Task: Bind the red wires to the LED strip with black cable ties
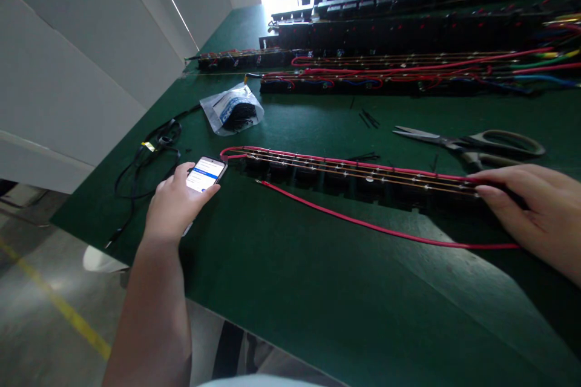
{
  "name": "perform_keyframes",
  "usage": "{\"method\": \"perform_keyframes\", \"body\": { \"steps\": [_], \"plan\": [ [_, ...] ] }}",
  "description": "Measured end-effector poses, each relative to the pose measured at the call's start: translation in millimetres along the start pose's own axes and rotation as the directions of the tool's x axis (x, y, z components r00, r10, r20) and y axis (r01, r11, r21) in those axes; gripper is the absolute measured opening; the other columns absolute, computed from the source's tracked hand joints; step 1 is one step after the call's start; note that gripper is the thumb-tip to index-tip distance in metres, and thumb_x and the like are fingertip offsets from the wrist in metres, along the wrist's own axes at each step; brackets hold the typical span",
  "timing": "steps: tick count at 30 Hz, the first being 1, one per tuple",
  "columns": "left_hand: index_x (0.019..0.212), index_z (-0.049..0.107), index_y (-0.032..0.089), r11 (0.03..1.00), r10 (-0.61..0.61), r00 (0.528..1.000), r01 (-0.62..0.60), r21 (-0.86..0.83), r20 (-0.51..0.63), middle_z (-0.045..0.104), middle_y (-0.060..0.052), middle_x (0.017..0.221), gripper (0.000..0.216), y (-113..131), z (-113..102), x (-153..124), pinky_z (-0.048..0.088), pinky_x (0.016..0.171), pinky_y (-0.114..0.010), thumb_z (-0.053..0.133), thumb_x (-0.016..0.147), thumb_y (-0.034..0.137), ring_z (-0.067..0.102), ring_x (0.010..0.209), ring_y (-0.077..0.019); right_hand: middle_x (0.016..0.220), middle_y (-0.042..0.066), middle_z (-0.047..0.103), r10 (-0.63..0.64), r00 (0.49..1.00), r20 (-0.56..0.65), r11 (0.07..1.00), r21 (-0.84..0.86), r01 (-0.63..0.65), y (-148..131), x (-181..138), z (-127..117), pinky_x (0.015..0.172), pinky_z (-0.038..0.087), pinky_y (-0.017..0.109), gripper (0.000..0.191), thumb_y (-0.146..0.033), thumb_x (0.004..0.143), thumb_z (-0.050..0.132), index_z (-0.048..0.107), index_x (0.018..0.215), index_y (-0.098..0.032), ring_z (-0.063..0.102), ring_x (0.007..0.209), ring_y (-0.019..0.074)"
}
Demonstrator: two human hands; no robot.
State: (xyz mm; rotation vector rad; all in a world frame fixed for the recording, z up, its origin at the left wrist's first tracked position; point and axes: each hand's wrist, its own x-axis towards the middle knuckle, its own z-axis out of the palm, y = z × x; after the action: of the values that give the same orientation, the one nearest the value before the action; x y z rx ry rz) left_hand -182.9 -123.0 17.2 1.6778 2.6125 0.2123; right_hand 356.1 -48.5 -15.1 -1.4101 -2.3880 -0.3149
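My left hand point(175, 205) grips a smartphone point(204, 174) with a lit screen, resting on the green table point(318, 290) near its left corner. My right hand point(535, 211) lies with fingers stretched flat on the right end of a long black strip of sockets point(345, 176), which is wired along its top with red and bare copper wires. A loose red wire point(363, 225) runs from the strip's left part across the table to under my right hand.
Scissors point(476, 144) lie behind the strip. A plastic bag of black ties point(233, 110) and a black cable point(149, 154) sit at the left. More wired strips point(408, 72) fill the far side. White panels stand left of the table edge.
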Motion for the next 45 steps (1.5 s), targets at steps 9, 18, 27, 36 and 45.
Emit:
{"method": "perform_keyframes", "body": {
  "steps": [9,18,27,36,45],
  "plan": [
    [0.146,0.042,0.026,0.998,-0.046,0.999,0.046,-0.05,0.01,0.065,-0.016,0.131,0.074,-3.5,1.5,1.5,0.05,0.099,-0.048,0.062,0.084,0.061,0.062,0.121,-0.0366,0.097,0.011,0.07,-0.059,0.997,-0.04,0.998,-0.031,0.058,0.1,0.1,1.5,0.052,0.044,0.031,0.044,-0.05,0.1,0.036,0.066,0.108,-0.019,0.066,0.08,0.0254],
    [0.137,0.046,0.029,0.995,-0.045,0.978,0.026,-0.097,-0.203,0.067,-0.008,0.128,0.068,-6.3,1.3,-2.8,0.045,0.105,-0.054,0.066,0.082,0.062,0.057,0.124,-0.0371,0.1,0.011,0.07,-0.025,0.999,-0.024,0.999,-0.025,0.025,2.0,-1.9,1.5,0.053,0.046,0.032,0.044,-0.051,0.1,0.035,0.065,0.11,-0.02,0.066,0.082,0.0259],
    [0.132,0.048,0.031,0.996,0.02,0.97,-0.041,-0.081,-0.243,0.071,-0.005,0.121,0.064,-7.5,6.5,-0.8,0.043,0.103,-0.058,0.072,0.079,0.057,0.058,0.121,-0.0388,0.1,0.01,0.07,-0.047,0.998,-0.049,0.999,-0.025,0.046,2.9,-2.2,3.8,0.055,0.046,0.033,0.043,-0.05,0.101,0.037,0.066,0.11,-0.02,0.066,0.082,0.0265],
    [0.117,0.05,0.026,0.995,0.078,0.963,-0.089,-0.035,-0.258,0.064,-0.01,0.122,0.058,-6.4,10.1,-0.3,0.039,0.107,-0.058,0.076,0.074,0.055,0.057,0.12,-0.0381,0.101,0.01,0.07,-0.032,0.998,-0.061,0.999,-0.004,0.032,0.6,-2.0,3.3,0.053,0.044,0.032,0.043,-0.051,0.1,0.038,0.066,0.109,-0.019,0.066,0.083,0.026],
    [0.121,0.048,0.026,0.996,0.082,0.966,-0.089,-0.016,-0.244,0.062,-0.011,0.125,0.06,-5.2,9.4,-0.5,0.038,0.108,-0.06,0.073,0.076,0.058,0.055,0.123,-0.039,0.101,0.01,0.07,-0.032,0.999,-0.044,0.999,0.002,0.033,-0.5,-1.7,2.2,0.055,0.046,0.033,0.042,-0.05,0.101,0.037,0.065,0.109,-0.02,0.066,0.081,0.0259]
  ]
}}
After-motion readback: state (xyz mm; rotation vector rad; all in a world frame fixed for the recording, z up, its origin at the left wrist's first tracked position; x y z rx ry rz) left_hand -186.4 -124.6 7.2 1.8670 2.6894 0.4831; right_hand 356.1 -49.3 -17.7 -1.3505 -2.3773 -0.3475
